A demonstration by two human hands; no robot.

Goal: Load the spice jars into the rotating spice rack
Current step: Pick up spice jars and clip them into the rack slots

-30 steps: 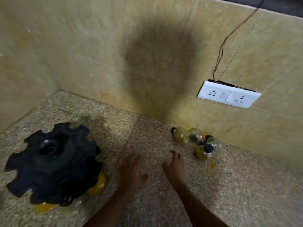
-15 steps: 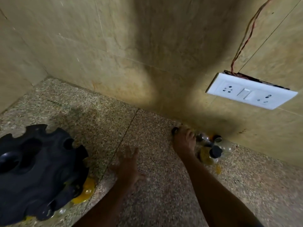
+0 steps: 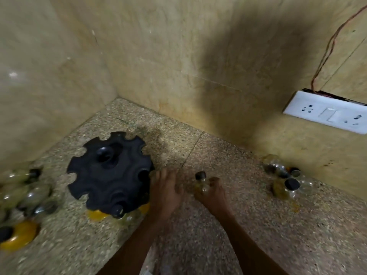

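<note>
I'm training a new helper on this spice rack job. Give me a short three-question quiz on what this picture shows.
1. True or false: the right hand grips a spice jar with a black cap.
2. Which thing does the left hand rest beside?
A. the socket plate
B. the black spice rack
C. the jars by the wall
3. Fill in: more loose jars lie on the counter to the ____ of the rack.

Key: 1 true; 2 B; 3 left
</note>
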